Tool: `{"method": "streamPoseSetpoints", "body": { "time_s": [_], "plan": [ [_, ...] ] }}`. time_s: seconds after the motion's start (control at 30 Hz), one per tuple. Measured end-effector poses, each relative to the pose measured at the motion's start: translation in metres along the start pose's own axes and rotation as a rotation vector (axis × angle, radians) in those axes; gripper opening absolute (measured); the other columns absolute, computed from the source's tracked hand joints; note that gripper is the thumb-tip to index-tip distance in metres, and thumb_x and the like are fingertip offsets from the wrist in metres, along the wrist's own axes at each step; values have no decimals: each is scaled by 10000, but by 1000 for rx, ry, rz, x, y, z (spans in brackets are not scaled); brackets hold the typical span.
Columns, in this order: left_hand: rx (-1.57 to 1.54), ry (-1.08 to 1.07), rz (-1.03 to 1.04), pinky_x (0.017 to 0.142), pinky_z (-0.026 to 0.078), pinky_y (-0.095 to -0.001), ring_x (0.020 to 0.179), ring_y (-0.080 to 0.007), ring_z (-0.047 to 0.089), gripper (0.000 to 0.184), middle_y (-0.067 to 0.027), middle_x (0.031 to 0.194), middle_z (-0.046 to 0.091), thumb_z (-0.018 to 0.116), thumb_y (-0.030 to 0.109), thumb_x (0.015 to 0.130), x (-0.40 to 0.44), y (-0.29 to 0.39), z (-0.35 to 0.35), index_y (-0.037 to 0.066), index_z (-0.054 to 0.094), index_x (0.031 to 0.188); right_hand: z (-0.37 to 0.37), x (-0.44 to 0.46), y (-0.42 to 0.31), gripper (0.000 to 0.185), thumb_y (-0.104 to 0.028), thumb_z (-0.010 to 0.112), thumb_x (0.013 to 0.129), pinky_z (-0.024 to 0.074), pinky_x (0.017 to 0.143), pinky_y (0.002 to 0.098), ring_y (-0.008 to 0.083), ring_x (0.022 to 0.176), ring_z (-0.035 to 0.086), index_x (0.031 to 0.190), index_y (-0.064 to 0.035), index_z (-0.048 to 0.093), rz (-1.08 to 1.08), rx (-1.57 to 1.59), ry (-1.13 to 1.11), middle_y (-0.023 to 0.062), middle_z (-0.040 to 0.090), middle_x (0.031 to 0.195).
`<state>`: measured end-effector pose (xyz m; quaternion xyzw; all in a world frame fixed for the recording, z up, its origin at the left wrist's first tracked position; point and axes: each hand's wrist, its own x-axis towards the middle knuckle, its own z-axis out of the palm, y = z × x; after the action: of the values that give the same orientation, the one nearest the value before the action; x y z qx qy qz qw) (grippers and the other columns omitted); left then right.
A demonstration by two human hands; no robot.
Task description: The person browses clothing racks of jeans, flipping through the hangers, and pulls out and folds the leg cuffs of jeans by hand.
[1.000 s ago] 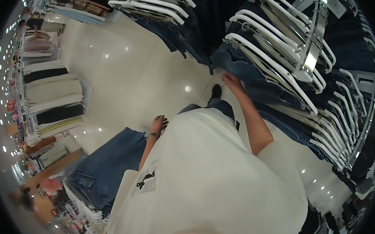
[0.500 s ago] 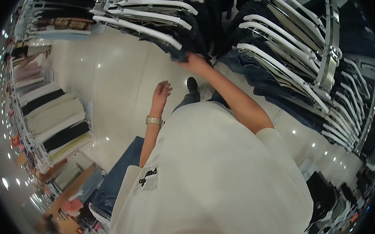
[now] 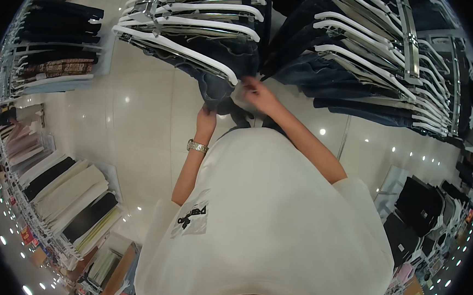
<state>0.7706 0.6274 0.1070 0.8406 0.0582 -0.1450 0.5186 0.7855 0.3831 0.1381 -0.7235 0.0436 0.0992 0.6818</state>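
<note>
Dark blue jeans [image 3: 216, 88] hang from a white hanger [image 3: 183, 50] at the near end of the left rack. My left hand [image 3: 206, 121], with a metal watch on its wrist, is at the lower edge of these jeans, its fingers closed on the denim. Beside the hanger's right tip is my right hand [image 3: 259, 96], blurred, with its fingers curled together. A pale patch shows beneath those fingers, too smeared to tell what it is.
More jeans [image 3: 318, 76] hang on white hangers along a metal rail [image 3: 408, 44] at the right. Folded and hung trousers [image 3: 71, 191] line the left side. Black garments [image 3: 419, 204] stand at the lower right. Pale floor tiles [image 3: 139, 124] lie below.
My left hand has moved up to the jeans, and its fingers have closed. My right hand has shifted slightly right, to the hanger's tip. The view has turned, and the left rack's front hanger appears nearer.
</note>
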Motion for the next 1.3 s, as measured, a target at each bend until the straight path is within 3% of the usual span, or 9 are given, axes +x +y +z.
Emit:
{"method": "streamPoseSetpoints", "body": {
  "time_s": [0.1, 0.2, 0.3, 0.5, 0.7, 0.8, 1.0, 1.1, 1.3],
  "plan": [
    [156, -26, -42, 775, 510, -427, 872, -401, 672, 330, -242, 944, 701, 544, 145, 926, -13, 14, -24, -35, 604, 1195, -14, 6, 21, 562, -246, 700, 869, 510, 944, 399, 337, 1111, 623, 1344, 0, 525, 9, -128, 439, 203, 602, 1272],
    [118, 10, -28, 707, 500, -410, 777, -346, 670, 318, -238, 907, 695, 534, 127, 923, -31, 16, -36, -41, 601, 1183, -20, 26, 6, 538, -282, 712, 869, 508, 926, 383, 325, 1091, 637, 1295, 11, 565, -94, -302, 436, 195, 619, 1256],
    [76, 63, 4, 662, 489, -396, 700, -307, 645, 293, -233, 861, 682, 525, 119, 921, -45, 16, -44, -42, 605, 1151, -15, 45, -34, 516, -313, 729, 854, 507, 905, 374, 311, 1053, 654, 1245, 2, 610, 46, -341, 350, 176, 657, 1187],
    [97, 134, 65, 640, 479, -389, 665, -289, 620, 228, -210, 812, 664, 521, 110, 921, -56, 15, -56, -45, 601, 1067, 14, 75, 2, 454, -368, 750, 841, 502, 858, 357, 233, 944, 671, 1156, -47, 686, 263, -131, 104, 122, 723, 1019],
    [36, 212, 76, 625, 465, -394, 641, -283, 586, 188, -189, 761, 631, 518, 104, 920, -57, 6, -59, -40, 594, 1015, 21, 61, 39, 388, -380, 737, 873, 495, 835, 331, 193, 897, 659, 1078, -51, 735, 155, 12, 123, 105, 726, 969],
    [59, 267, 71, 629, 460, -396, 640, -284, 571, 181, -180, 749, 620, 512, 110, 924, -60, 8, -64, -33, 591, 1003, 7, 41, 39, 334, -364, 710, 909, 486, 800, 304, 160, 825, 644, 1025, -53, 744, 306, -46, 275, 61, 721, 909],
    [66, 389, 75, 644, 448, -394, 656, -268, 545, 186, -159, 743, 599, 497, 130, 931, -58, -5, -75, -30, 578, 982, -2, 9, -2, 288, -324, 691, 940, 482, 720, 278, 102, 767, 625, 973, -40, 723, 292, 356, 389, 4, 703, 860],
    [13, 412, 70, 646, 443, -387, 657, -252, 529, 186, -145, 730, 574, 491, 131, 930, -65, 5, -79, -31, 570, 974, -11, -4, -10, 316, -321, 722, 918, 499, 758, 271, 112, 819, 644, 1028, -25, 710, 288, 506, 298, 24, 714, 918],
    [-13, 440, 50, 668, 449, -381, 681, -250, 531, 186, -144, 755, 578, 486, 127, 926, -79, 5, -66, -32, 568, 973, -12, -47, 9, 377, -240, 793, 849, 498, 891, 287, 139, 933, 658, 1148, -26, 710, 335, 63, -82, 43, 724, 1064]
  ]
}}
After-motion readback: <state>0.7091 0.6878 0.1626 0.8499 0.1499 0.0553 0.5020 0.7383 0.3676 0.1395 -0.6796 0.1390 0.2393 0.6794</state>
